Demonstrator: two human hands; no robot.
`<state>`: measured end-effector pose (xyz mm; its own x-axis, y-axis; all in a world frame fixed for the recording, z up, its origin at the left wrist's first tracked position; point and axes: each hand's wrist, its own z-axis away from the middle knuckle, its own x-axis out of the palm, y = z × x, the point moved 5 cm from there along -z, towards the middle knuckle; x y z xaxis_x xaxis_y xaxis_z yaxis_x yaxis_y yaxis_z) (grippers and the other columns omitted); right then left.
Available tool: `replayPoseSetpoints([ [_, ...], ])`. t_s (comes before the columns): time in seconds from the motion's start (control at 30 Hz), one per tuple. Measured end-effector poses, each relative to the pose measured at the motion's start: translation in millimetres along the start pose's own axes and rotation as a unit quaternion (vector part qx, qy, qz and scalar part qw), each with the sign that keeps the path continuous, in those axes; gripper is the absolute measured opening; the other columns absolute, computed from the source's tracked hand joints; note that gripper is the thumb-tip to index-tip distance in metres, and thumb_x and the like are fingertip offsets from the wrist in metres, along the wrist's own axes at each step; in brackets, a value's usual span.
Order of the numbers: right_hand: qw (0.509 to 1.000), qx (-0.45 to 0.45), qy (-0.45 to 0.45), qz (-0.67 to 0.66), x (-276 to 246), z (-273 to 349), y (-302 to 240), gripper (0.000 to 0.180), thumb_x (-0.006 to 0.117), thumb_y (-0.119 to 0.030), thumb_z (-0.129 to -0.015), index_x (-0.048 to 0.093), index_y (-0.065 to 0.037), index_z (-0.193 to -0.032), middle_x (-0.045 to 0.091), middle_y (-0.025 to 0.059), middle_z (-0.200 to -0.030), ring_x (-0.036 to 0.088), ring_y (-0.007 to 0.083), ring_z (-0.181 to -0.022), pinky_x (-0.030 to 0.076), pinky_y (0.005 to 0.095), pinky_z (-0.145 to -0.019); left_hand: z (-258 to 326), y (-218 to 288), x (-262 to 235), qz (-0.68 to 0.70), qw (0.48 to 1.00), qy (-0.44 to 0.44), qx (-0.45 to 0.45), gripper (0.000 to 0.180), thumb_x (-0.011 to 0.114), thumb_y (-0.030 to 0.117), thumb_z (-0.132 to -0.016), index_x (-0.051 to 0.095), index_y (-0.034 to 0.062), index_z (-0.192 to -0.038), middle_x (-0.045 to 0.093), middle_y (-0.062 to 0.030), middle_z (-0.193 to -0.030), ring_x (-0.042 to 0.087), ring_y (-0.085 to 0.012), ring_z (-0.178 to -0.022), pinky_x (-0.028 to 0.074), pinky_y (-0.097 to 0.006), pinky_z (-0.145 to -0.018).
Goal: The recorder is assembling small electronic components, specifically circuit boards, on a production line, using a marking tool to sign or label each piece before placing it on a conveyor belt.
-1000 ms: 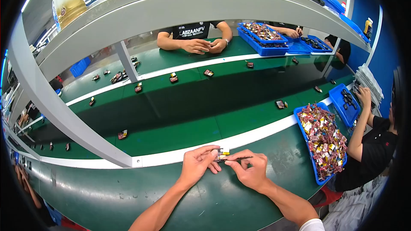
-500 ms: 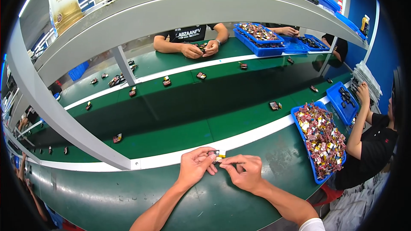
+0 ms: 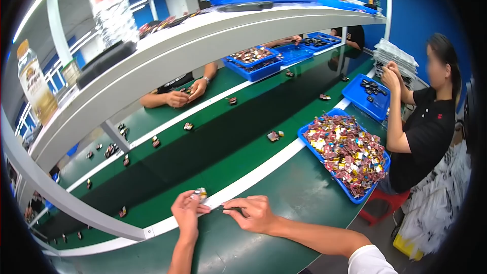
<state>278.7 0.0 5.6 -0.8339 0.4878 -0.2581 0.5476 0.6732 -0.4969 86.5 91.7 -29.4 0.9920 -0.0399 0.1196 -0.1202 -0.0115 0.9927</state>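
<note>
My left hand (image 3: pixel 187 214) is closed on a small electronic module (image 3: pixel 202 193) with a silvery and yellow battery-like piece, held above the white rail (image 3: pixel 256 173). A few centimetres to its right, my right hand (image 3: pixel 252 214) pinches a thin dark tool (image 3: pixel 229 208) whose tip points at my left fingers. I cannot make out whether the tip touches anything. On the right, a blue bin (image 3: pixel 326 167) is heaped with similar reddish modules bearing white and yellow pieces.
Several loose modules (image 3: pixel 274 136) dot the green belt (image 3: pixel 218 122). A grey shelf (image 3: pixel 218 35) with bottles (image 3: pixel 36 87) spans above, its curved post (image 3: pixel 66 193) at left. At right a co-worker (image 3: pixel 431 106) sits by a blue tray (image 3: pixel 353 91) of black parts. Another person's hands (image 3: pixel 187 95) work across.
The view has swung right, bringing the co-worker and bin further in. My hands have moved apart; the module now sits at my left fingertips, away from the right hand's tool.
</note>
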Motion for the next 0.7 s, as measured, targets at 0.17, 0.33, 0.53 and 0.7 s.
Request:
replayPoseSetpoints([
  [0.17, 0.999, 0.043, -0.01, -0.023, 2.0, 1.1, 3.1, 0.016, 0.08, -0.008, -0.079, 0.072, -0.009, -0.092, 0.073, 0.003, -0.072, 0.06, 0.0151, -0.047, 0.046, 0.0265, -0.047, -49.6, 8.0, -50.2, -0.161, 0.978, 0.11, 0.076, 0.02, 0.056, 0.004, -0.098, 0.061, -0.0097, -0.11, 0.065, -0.0134, -0.089, 0.062, -0.0141, -0.056, 0.054, -0.026, -0.044],
  [0.33, 0.992, 0.113, -0.034, -0.041, -0.7, 2.7, 7.0, 0.016, 0.076, -0.009, -0.083, 0.066, -0.009, -0.096, 0.074, 0.0052, -0.08, 0.072, 0.0243, -0.067, 0.054, 0.0312, -0.056, -81.8, 3.1, -106.1, -0.302, 0.94, 0.144, 0.072, 0.02, 0.054, 0.003, -0.096, 0.064, -0.0124, -0.104, 0.062, -0.0164, -0.088, 0.057, -0.0151, -0.048, 0.046, -0.03, -0.035],
  [0.53, 0.995, 0.084, -0.01, -0.049, 6.5, 1.1, 8.4, 0.014, 0.077, -0.011, -0.084, 0.068, -0.009, -0.095, 0.074, 0.0055, -0.077, 0.066, 0.0171, -0.053, 0.052, 0.0265, -0.051, -81.3, 23.6, -149.2, -0.591, 0.741, 0.243, 0.208, 0.026, 0.06, 0.006, -0.092, 0.065, -0.0079, -0.113, 0.057, -0.0258, -0.105, 0.066, -0.0432, -0.088, 0.054, -0.048, -0.073],
  [0.7, 0.995, 0.083, -0.012, -0.048, 8.5, 2.5, 10.7, 0.014, 0.076, -0.011, -0.084, 0.068, -0.009, -0.095, 0.074, 0.0063, -0.077, 0.071, 0.0207, -0.061, 0.054, 0.0288, -0.054, -72.9, 63.3, -79.7, -0.508, 0.772, 0.199, 0.327, 0.026, 0.063, 0.005, -0.088, 0.064, -0.0015, -0.114, 0.057, -0.0225, -0.113, 0.062, -0.0447, -0.095, 0.05, -0.049, -0.083],
])
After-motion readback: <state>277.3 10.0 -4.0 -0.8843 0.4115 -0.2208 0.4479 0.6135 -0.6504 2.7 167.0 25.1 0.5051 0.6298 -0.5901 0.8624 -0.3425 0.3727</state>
